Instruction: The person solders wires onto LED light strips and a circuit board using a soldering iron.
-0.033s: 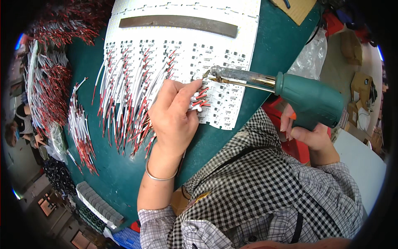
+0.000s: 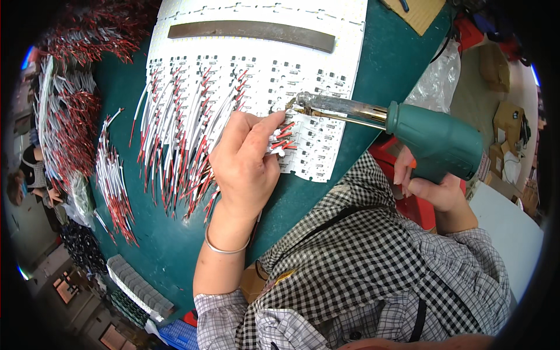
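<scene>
My left hand (image 2: 245, 160) rests over a white sheet of circuit boards (image 2: 318, 160), fingers closed round a small bunch of red and white wires (image 2: 281, 142). Their ends stick out to the right of my fingers. My index fingertip lies close beside the tip of a green soldering gun (image 2: 434, 137). The gun is in my right hand (image 2: 440, 191), wrapped round its handle near an orange trigger. Its metal tip reaches left onto the boards; whether it touches a wire there I cannot make out. Left of my hand, rows of attached red and white wires (image 2: 175, 131) hang over the sheet's near edge.
A dark flat bar (image 2: 251, 34) lies across the sheet. On the green table (image 2: 157, 262) sit a loose wire bundle (image 2: 114, 181) and larger wire heaps (image 2: 70, 116) at the left. Cardboard (image 2: 417, 14) is at the back right. Another person's hand (image 2: 53, 195) shows far left.
</scene>
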Demonstrator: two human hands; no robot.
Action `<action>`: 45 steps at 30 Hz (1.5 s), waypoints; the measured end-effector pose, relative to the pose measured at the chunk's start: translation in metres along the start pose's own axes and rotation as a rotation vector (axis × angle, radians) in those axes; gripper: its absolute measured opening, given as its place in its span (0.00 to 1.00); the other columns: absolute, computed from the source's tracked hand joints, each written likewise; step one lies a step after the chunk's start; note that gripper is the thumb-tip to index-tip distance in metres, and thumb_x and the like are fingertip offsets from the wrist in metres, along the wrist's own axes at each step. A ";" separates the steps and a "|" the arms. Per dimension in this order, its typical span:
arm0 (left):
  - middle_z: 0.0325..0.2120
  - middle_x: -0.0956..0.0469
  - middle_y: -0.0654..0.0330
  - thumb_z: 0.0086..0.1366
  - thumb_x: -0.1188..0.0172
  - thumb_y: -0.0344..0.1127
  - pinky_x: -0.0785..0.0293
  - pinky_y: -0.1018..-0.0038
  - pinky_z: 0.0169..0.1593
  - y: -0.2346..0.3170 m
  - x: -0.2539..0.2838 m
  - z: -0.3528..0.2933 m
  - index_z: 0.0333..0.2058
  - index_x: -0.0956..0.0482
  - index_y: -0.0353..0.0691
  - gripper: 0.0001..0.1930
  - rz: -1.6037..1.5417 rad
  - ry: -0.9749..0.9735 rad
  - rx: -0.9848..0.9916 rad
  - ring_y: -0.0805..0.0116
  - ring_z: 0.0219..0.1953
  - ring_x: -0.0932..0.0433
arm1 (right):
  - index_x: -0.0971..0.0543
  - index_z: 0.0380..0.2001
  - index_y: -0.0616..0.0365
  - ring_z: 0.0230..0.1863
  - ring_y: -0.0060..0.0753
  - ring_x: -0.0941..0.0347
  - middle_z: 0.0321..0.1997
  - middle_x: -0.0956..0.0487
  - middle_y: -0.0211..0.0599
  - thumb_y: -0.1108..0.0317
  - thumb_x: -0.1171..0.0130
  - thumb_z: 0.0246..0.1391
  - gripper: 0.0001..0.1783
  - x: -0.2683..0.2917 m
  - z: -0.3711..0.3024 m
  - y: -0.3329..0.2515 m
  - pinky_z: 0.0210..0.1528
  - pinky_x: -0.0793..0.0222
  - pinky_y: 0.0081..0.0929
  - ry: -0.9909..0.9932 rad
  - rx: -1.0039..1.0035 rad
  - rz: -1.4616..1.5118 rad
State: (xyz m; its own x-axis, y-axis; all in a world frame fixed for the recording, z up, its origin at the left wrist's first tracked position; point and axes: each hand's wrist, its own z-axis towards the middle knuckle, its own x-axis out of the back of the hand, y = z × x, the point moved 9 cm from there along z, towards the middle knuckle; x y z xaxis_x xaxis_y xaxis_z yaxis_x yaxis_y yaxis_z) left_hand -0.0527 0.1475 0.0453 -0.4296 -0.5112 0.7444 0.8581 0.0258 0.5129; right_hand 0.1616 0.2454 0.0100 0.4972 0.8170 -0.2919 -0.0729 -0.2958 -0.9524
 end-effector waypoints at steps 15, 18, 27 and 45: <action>0.25 0.29 0.59 0.35 0.46 0.15 0.30 0.70 0.22 0.010 -0.003 -0.002 0.39 0.22 0.34 0.26 0.097 -0.022 -0.077 0.64 0.21 0.27 | 0.32 0.50 0.68 0.27 0.28 0.28 0.41 0.27 0.44 0.69 0.36 0.45 0.28 0.000 -0.001 -0.007 0.27 0.30 0.18 -0.065 0.160 -0.283; 0.26 0.29 0.59 0.36 0.46 0.15 0.30 0.71 0.22 0.011 -0.003 -0.002 0.40 0.22 0.35 0.26 0.112 -0.041 -0.075 0.64 0.21 0.28 | 0.32 0.53 0.69 0.31 0.32 0.26 0.52 0.29 0.52 0.75 0.38 0.44 0.30 0.013 -0.003 -0.013 0.29 0.27 0.22 0.105 0.094 0.012; 0.30 0.26 0.55 0.39 0.45 0.15 0.28 0.68 0.31 0.018 0.013 0.004 0.42 0.22 0.36 0.26 0.147 -0.060 -0.112 0.61 0.30 0.25 | 0.34 0.55 0.67 0.32 0.34 0.25 0.53 0.28 0.54 0.70 0.34 0.43 0.34 0.021 0.002 -0.022 0.28 0.27 0.22 0.120 0.141 -0.003; 0.24 0.25 0.58 0.35 0.48 0.13 0.28 0.72 0.26 0.004 0.013 0.010 0.41 0.19 0.38 0.29 0.150 0.056 -0.044 0.65 0.23 0.26 | 0.31 0.46 0.75 0.19 0.25 0.30 0.39 0.27 0.44 0.58 0.28 0.40 0.37 0.026 0.014 -0.020 0.16 0.34 0.16 0.297 0.132 -0.008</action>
State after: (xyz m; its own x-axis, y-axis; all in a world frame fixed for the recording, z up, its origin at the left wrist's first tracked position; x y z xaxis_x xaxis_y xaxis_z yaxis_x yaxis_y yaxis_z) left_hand -0.0576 0.1500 0.0615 -0.2807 -0.5514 0.7856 0.9234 0.0682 0.3778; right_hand 0.1635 0.2792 0.0198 0.7272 0.6334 -0.2646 -0.1697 -0.2077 -0.9634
